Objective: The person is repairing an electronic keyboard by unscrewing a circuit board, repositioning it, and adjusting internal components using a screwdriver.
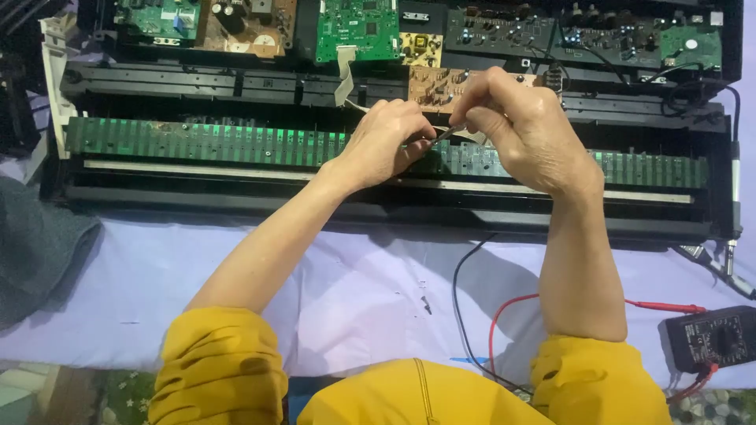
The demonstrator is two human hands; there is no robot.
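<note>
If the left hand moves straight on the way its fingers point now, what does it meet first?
Probably the right hand: the left hand points rightward toward it, almost touching at the thin dark tool between them. Depth is unclear.

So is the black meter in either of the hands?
No, the meter lies on the cloth at the right, far from both hands.

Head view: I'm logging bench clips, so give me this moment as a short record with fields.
Setting: opened electronic keyboard on a pale cloth
Left hand: pinches a thin dark tool over the long green contact strip
Right hand: fingertips meet the left hand's at a flat ribbon cable
Boards: green circuit board and brown board behind the hands
Nearby: multimeter at right, with red lead and black lead
</note>
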